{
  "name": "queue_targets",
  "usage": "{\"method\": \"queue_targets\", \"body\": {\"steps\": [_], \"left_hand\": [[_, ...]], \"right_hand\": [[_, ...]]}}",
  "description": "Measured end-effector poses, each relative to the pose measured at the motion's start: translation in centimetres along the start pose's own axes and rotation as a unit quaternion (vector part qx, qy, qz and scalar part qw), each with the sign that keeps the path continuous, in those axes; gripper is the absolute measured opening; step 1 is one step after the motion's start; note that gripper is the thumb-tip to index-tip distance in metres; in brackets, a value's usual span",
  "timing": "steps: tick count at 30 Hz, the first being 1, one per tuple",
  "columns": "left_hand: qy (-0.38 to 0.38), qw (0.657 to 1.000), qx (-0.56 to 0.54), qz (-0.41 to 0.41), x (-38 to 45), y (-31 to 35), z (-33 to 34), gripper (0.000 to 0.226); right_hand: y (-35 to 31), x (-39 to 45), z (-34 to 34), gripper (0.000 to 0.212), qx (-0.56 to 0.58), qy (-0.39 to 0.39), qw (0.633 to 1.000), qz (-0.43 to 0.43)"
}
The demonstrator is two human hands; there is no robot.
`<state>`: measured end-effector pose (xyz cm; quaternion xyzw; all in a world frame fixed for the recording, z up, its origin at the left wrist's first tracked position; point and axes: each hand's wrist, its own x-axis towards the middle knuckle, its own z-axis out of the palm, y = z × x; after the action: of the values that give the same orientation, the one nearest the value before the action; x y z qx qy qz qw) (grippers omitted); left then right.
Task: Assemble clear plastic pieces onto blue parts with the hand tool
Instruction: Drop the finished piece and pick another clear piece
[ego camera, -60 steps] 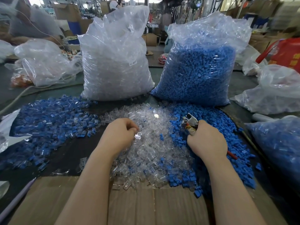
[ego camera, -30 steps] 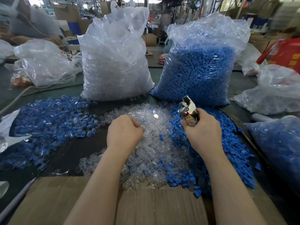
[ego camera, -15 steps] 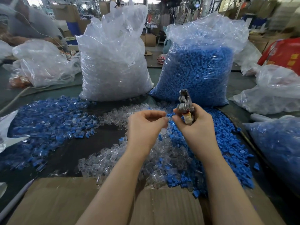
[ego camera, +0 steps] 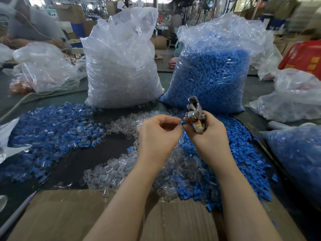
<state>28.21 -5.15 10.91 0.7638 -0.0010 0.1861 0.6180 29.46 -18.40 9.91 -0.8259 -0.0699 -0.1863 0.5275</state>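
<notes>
Head view: your left hand (ego camera: 159, 134) pinches a clear piece (ego camera: 178, 125) against the blue part (ego camera: 182, 122) pinched by your right hand (ego camera: 206, 131), which grips the hand tool (ego camera: 195, 113). Next, likely seat them, then squeeze.

You have just one camera, and it sits on your head. It looks forward and down at the table (ego camera: 107, 145), very close to your left hand (ego camera: 159, 134) and right hand (ego camera: 208, 131). Its wide view also reaches the two big bags (ego camera: 121, 66) and the room far behind them.
</notes>
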Motion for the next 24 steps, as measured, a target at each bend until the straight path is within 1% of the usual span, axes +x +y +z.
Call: {"method": "queue_targets", "body": {"steps": [2,9,12,17,21,24], "left_hand": [[0.005,1.000,0.006,0.003,0.04,-0.17,0.06,0.020],[0.025,1.000,-0.004,0.007,0.04,-0.62,0.13,0.010],[0.023,0.998,-0.055,-0.011,0.17,-0.55,0.04,0.013],[0.012,0.988,-0.154,-0.016,0.28,-0.37,-0.19,0.015],[0.006,0.983,-0.184,-0.007,0.38,-0.40,-0.36,0.018],[0.000,0.981,-0.192,0.000,0.37,-0.46,-0.41,0.018]], "right_hand": [[-0.03,-0.02,-0.09,0.008,-0.004,-0.013,1.000,0.002],[-0.21,0.09,-0.02,0.002,0.001,-0.029,1.000,0.008],[-0.07,0.20,-0.41,0.004,0.001,-0.029,0.999,0.016],[0.09,0.28,-0.90,0.004,-0.038,-0.080,0.996,0.017],[-0.05,0.21,-0.86,0.009,-0.067,-0.115,0.991,0.010],[-0.19,0.21,-0.78,0.013,-0.077,-0.122,0.989,0.004]]}}
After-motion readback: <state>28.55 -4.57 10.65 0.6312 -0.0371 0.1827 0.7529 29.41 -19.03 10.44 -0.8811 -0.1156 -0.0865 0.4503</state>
